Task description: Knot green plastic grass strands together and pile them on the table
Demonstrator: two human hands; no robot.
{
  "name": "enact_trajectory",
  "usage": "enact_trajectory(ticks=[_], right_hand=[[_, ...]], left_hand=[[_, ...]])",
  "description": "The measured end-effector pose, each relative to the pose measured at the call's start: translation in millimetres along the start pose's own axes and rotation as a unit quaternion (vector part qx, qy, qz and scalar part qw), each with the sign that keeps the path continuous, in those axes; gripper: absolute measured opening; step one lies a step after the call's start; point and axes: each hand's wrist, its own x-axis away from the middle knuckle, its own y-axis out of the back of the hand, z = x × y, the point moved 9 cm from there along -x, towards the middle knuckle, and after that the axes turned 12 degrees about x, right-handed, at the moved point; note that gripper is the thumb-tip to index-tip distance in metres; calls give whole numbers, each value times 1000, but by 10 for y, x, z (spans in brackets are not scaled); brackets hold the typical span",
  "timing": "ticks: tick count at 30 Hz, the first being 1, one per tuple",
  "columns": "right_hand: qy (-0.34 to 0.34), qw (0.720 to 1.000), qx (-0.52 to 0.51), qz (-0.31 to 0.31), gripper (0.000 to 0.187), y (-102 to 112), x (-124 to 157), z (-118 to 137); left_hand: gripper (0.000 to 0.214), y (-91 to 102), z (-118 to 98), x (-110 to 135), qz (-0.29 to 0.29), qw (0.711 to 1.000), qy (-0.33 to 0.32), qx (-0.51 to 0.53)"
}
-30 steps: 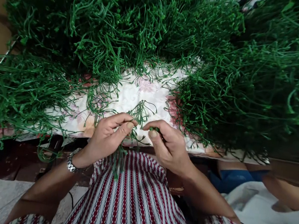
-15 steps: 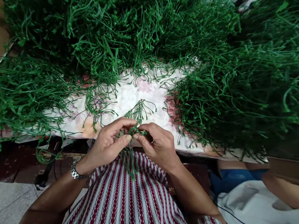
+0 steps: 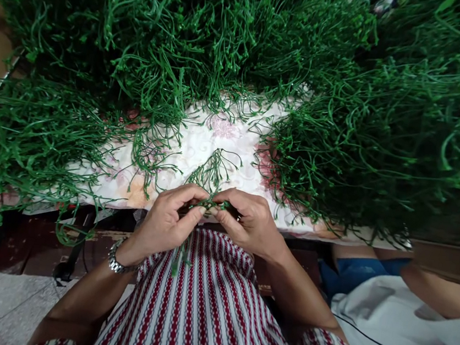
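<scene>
At the table's near edge, my left hand [image 3: 173,216] and my right hand [image 3: 251,222] pinch a small bunch of green plant stems [image 3: 212,173] between thumbs and forefingers. The stems look like artificial greenery, thin and forked, with small knobs at their tips. Their branching tops spread over the tablecloth beyond my fingers. A few ends [image 3: 178,261] hang below my left hand, over the striped garment. My fingertips almost meet, and the exact part they grip is partly hidden. A metal watch [image 3: 118,259] is on my left wrist.
A floral tablecloth [image 3: 201,136] covers the table. Large heaps of similar stems lie at the back [image 3: 187,35], the right [image 3: 382,145] and the left [image 3: 37,145]. Another person, in a white top [image 3: 395,324], sits close on the right, with a black cord across the top.
My fingertips have drawn level along the pinched stems. The hanging ends have swung left and show less below my hands. The view has shifted slightly.
</scene>
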Motion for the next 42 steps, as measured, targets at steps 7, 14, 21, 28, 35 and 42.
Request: enact_trajectory(ticks=[7,14,21,28,35,42], right_hand=[[7,999,-39,35,11,-65,27,-22],[26,994,-52,89,14,-196,52,-45],[132,985,-19,112,28,-239,125,81],[188,966,-57,169,34,-300,166,194],[205,963,-34,174,33,-323,157,228],[252,937,-71,232,33,-304,234,329]], left_hand=[[11,-87,-38,-4,66,997,-34,-18],[14,-130,-8,3,108,994,-3,15],[20,-271,-71,47,198,979,-41,-29],[21,-345,-136,98,276,959,-58,-25],[28,-342,-98,141,285,954,-76,-60],[25,-321,-218,236,343,924,-110,-132]])
